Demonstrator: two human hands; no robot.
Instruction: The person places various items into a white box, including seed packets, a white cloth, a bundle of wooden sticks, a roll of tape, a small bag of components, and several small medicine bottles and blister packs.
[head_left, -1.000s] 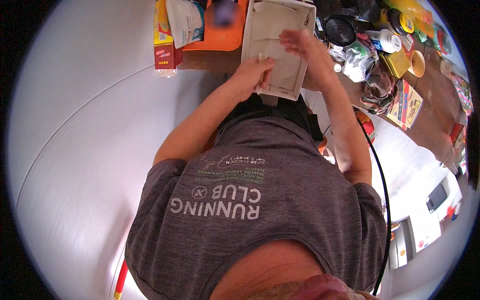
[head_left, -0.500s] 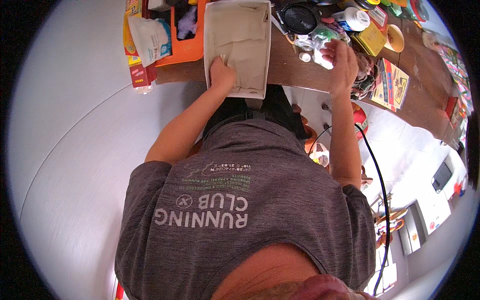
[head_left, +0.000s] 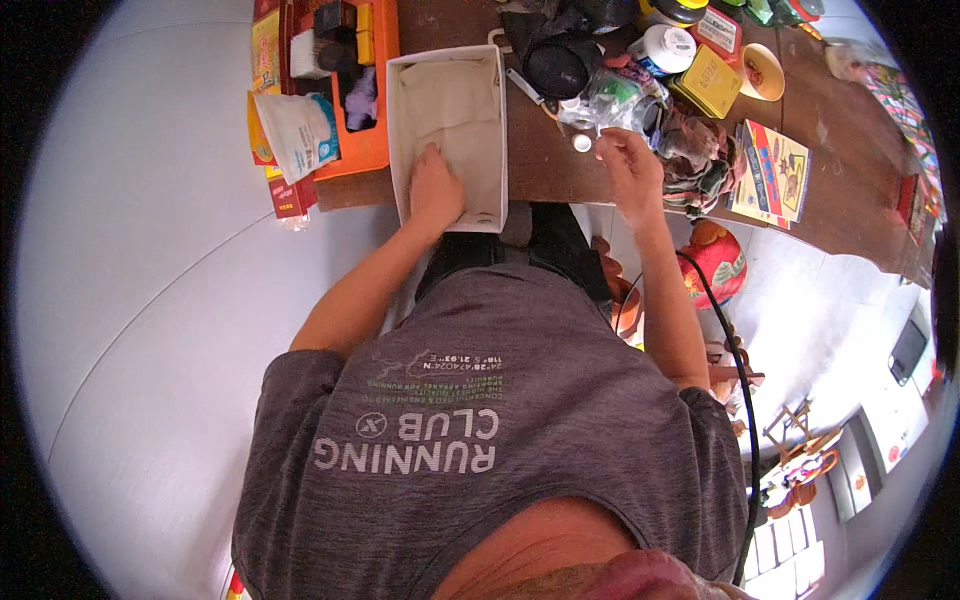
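Left hand lies flat, open, pressing the cloth in the white box; right hand pinches a clear bag; apparently packing; next, the bag needs lifting clear of clutter.

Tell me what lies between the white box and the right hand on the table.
In the head view, mostly bare brown tabletop separates the white box under the left hand from the right hand; a small white cap sits near its fingers.

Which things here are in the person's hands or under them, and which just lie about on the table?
In hand:
- white fabric box, under the left hand
- small clear packet, at the right hand

Lying about:
- orange tray
- yellow tin
- picture booklet
- small yellow bowl
- white jar
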